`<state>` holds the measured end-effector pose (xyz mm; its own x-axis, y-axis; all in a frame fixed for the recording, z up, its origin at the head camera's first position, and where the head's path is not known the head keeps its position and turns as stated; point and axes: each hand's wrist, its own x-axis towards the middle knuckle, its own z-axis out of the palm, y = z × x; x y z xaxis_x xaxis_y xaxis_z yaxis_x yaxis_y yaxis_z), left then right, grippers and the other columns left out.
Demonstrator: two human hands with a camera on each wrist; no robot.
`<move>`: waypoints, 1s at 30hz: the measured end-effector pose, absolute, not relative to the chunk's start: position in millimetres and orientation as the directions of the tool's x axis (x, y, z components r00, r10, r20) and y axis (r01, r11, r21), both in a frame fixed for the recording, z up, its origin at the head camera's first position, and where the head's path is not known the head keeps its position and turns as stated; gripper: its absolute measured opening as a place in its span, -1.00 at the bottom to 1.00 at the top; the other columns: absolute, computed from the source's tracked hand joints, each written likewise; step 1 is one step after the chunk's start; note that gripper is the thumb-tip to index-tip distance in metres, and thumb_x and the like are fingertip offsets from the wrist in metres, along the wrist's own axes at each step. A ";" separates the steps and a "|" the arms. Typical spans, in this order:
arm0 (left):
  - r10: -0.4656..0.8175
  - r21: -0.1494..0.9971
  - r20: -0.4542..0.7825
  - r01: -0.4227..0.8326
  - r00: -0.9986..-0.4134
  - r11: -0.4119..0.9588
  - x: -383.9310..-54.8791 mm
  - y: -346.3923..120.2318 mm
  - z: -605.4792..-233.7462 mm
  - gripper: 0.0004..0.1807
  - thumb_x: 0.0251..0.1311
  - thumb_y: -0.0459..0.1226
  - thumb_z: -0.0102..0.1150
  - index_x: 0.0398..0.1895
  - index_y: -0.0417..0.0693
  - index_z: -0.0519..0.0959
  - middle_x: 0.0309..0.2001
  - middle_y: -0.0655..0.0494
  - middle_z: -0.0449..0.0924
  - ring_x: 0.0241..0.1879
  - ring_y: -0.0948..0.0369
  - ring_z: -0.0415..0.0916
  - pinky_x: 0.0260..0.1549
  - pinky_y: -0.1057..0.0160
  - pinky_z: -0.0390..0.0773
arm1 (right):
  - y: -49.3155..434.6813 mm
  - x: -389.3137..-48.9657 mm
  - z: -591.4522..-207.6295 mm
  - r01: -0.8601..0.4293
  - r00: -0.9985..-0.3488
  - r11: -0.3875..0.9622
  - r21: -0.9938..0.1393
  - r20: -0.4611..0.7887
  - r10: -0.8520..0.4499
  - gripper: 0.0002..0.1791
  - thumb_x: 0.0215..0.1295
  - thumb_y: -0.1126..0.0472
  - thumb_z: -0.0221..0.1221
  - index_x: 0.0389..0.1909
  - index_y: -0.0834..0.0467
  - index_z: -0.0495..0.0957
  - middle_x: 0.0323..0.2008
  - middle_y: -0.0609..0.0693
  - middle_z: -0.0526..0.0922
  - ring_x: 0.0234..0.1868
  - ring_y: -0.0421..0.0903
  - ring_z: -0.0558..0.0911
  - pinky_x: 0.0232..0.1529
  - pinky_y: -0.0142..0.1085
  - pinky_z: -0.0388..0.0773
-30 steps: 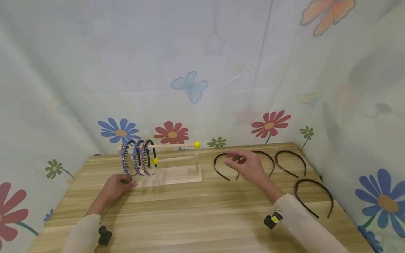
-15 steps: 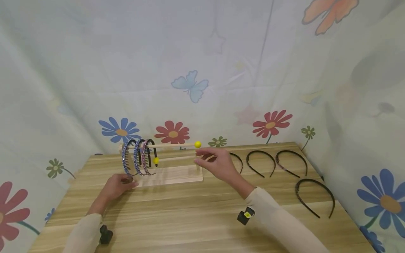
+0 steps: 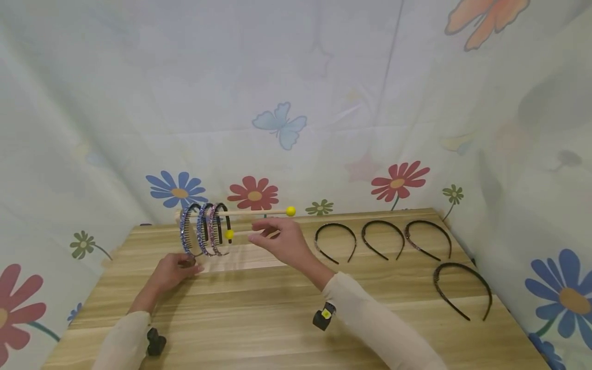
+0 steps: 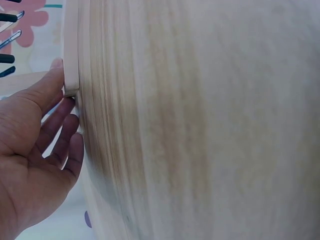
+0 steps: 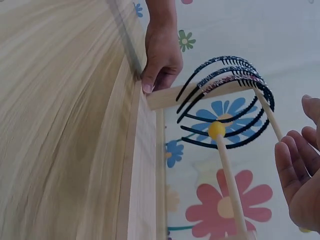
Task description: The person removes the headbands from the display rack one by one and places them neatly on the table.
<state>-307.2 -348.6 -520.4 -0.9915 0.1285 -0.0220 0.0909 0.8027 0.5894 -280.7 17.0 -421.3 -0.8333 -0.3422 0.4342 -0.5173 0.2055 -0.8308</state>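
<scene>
My left hand (image 3: 168, 277) pinches the left end of the base of a pale wooden headband stand (image 3: 245, 258); the left wrist view shows its thumb over the base corner (image 4: 71, 75). Two blue glittery headbands (image 3: 185, 231) and a pink one (image 3: 213, 234) hang side by side on the stand's upper rod (image 3: 261, 212). In front of the stand hovers my right hand (image 3: 284, 244), holding nothing, its fingers loosely bent. It covers much of the lower rod, which shows in the right wrist view with a yellow ball tip (image 5: 216, 130).
Several black headbands lie on the wooden table to the right, including one at the back (image 3: 335, 225) and one nearer the front edge (image 3: 462, 267). Another yellow ball (image 3: 290, 211) caps the upper rod. A flowered cloth (image 3: 314, 164) hangs behind the table.
My right hand has moved left from above the loose headbands to in front of the stand. The left hand stays at the base, and the hanging headbands have not moved.
</scene>
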 end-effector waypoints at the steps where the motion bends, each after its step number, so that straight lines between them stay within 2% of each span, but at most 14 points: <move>1: 0.130 0.589 -0.023 0.092 -0.991 0.803 -307.3 -348.9 -520.1 -0.62 0.32 -0.04 0.35 -0.10 -0.20 0.70 -0.03 -0.15 0.73 0.02 -0.12 0.65 0.06 -0.19 0.61 | 12.8 -281.3 -422.1 -0.517 -0.833 0.204 -0.831 0.433 -0.344 -0.61 0.29 -0.05 0.40 0.08 0.00 0.72 -0.03 -0.10 0.76 -0.19 -0.26 0.70 -0.23 -0.35 0.70; 10: 0.126 0.596 -0.017 0.091 -0.992 0.798 -308.3 -350.8 -522.5 -0.61 0.30 -0.03 0.37 -0.09 -0.20 0.71 -0.04 -0.13 0.73 0.04 -0.11 0.65 0.08 -0.18 0.61 | -24.5 -286.9 -429.8 -0.451 -0.857 0.183 -0.873 0.367 -0.361 -0.60 0.26 -0.07 0.42 0.07 -0.02 0.72 -0.06 -0.19 0.74 -0.17 -0.30 0.68 -0.21 -0.40 0.69; 22: 0.139 0.599 0.002 0.112 -0.990 0.793 -308.5 -349.8 -521.8 -0.64 0.31 -0.05 0.36 -0.09 -0.18 0.71 -0.05 -0.12 0.74 0.01 -0.07 0.66 0.08 -0.20 0.60 | -58.1 -290.0 -431.8 -0.394 -0.870 0.174 -0.903 0.305 -0.388 -0.50 0.24 -0.07 0.43 0.13 0.08 0.69 -0.07 -0.06 0.79 -0.22 -0.34 0.67 -0.22 -0.43 0.66; 30: 0.176 0.593 0.054 0.173 -0.983 0.786 -306.3 -350.3 -520.9 -0.66 0.32 -0.07 0.36 -0.09 -0.16 0.72 -0.01 -0.17 0.73 0.06 -0.19 0.65 0.06 -0.21 0.61 | -67.9 -291.0 -435.1 -0.371 -0.868 0.164 -0.914 0.278 -0.411 -0.55 0.27 -0.01 0.42 0.11 0.11 0.69 -0.22 -0.23 0.77 -0.23 -0.34 0.68 -0.21 -0.45 0.65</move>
<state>-306.3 -350.3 -520.9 -0.9829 0.1761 0.0536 0.1732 0.7860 0.5935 -291.0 -67.9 -435.1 -0.8681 -0.4110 0.2784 -0.3710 0.1645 -0.9140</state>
